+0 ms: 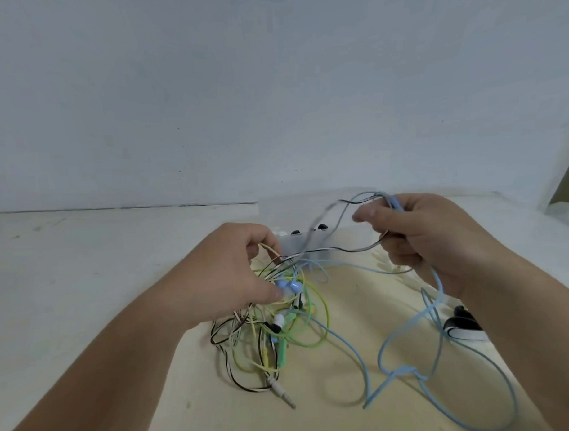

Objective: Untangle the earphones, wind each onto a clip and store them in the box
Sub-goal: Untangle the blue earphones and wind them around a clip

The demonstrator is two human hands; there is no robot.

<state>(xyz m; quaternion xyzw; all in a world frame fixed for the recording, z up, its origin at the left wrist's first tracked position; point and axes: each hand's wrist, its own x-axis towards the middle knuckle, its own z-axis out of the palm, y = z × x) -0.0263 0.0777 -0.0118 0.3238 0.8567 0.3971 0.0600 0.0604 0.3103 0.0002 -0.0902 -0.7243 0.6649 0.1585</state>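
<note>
head view: the left hand (227, 269) sits on top of the tangle of earphones (274, 331), fingers curled into the yellow, green and black-and-white loops, thumb and fingertips pinching the pair of pale blue earbuds (290, 286) at the upper edge of the knot. the tangle lies on the cream cloth (341, 413) just below and to the right of that hand, its silver jack plug (284, 396) poking out of the near end and pointing toward the viewer and slightly right. the right hand (439, 242) is raised well apart from the left, clenched around the light blue cable (438, 310) together with a dark thin cable (352, 250). the blue cable hangs down from this fist, loops across the cloth and runs left into the knot; the dark cable stretches roughly level between the two hands. the translucent box (309, 214) stands beyond the hands, at the far edge of the cloth, on the white table (69, 271).
</note>
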